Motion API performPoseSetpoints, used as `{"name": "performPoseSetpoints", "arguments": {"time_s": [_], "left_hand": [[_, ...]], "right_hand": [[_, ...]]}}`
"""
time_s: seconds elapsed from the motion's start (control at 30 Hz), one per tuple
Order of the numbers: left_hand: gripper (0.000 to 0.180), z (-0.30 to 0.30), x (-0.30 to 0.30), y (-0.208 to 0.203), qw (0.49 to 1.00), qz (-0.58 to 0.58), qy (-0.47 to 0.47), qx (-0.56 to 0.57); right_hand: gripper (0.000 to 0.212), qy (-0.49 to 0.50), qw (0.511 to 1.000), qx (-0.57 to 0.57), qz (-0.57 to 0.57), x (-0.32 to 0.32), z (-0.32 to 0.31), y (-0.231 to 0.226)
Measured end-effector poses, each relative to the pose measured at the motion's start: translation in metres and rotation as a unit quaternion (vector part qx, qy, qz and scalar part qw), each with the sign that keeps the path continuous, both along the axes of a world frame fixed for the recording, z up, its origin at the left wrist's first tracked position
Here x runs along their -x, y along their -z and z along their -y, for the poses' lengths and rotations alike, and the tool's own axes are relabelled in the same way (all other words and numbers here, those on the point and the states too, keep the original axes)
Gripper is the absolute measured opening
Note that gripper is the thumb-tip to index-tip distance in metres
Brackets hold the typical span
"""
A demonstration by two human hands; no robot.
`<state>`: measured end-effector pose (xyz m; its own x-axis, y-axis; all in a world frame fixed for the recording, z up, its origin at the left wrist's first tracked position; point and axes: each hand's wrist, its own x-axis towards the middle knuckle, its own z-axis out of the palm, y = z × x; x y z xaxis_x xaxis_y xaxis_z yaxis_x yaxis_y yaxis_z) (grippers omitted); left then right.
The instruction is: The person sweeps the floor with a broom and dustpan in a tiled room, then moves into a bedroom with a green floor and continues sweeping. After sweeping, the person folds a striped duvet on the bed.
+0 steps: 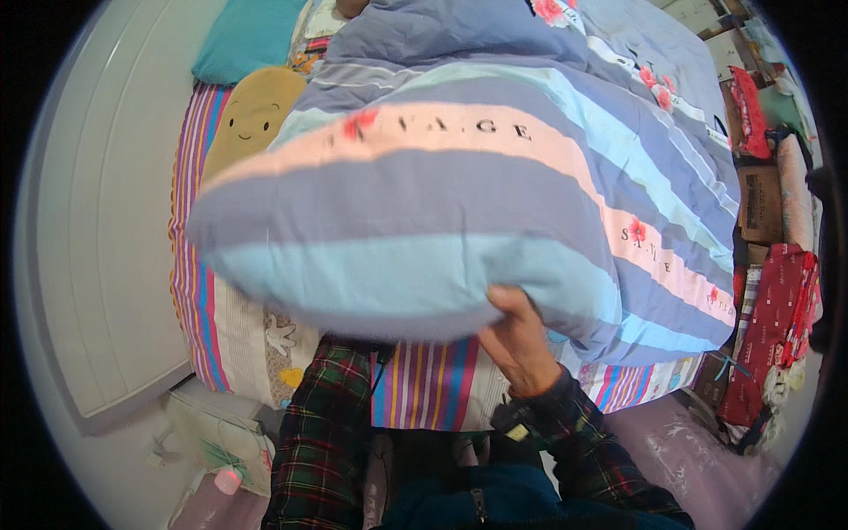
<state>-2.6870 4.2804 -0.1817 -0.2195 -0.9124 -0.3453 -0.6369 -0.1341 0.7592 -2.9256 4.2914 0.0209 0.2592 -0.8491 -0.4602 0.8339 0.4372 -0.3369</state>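
Note:
A plump pillow [389, 194] with grey, pale blue and peach stripes and a red flower print is held up over the near edge of the bed. My right hand [521, 344] grips its lower edge, thumb on top and the other fingers hidden beneath. My left sleeve [322, 424], in dark plaid, reaches up under the pillow, which hides my left hand and its fingers. Behind and to the right spreads a quilt [459, 40] in matching stripes. The pillow's left end and lower edge look blurred.
A striped bed sheet [424, 380] shows along the near and left edges. Left of the quilt lie a tan plush toy [256, 115] with a smiling face and a teal cushion [247, 40]. Red bags [768, 327] and a cardboard box [760, 203] stand at the right. A white wardrobe [106, 221] borders the left.

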Motion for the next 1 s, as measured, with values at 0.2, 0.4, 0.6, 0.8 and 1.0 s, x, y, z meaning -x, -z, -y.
{"name": "performPoseSetpoints", "arguments": {"time_s": [0.2,0.4,0.6,0.8,1.0], "left_hand": [[0.072,-0.033,-0.099,-0.027,0.924,-0.126,-0.359,-0.053],[0.075,-0.042,-0.159,-0.007,0.847,-0.157,-0.505,-0.050],[0.078,-0.058,-0.176,0.009,0.809,-0.199,-0.552,-0.037],[0.087,-0.111,-0.167,-0.014,0.600,-0.513,-0.613,-0.038],[0.081,-0.144,-0.109,-0.015,0.726,-0.466,-0.455,-0.221]], "right_hand": [[0.058,-0.215,0.957,-0.093,-0.173,0.048,-0.060,-0.028],[0.038,-0.261,0.941,-0.210,-0.042,-0.011,-0.083,0.057],[0.026,-0.164,0.948,-0.270,-0.037,-0.066,-0.093,0.179],[0.023,-0.159,0.964,-0.209,-0.028,0.013,-0.150,0.232],[0.030,0.152,0.974,-0.165,-0.025,0.202,-0.204,0.174]]}}
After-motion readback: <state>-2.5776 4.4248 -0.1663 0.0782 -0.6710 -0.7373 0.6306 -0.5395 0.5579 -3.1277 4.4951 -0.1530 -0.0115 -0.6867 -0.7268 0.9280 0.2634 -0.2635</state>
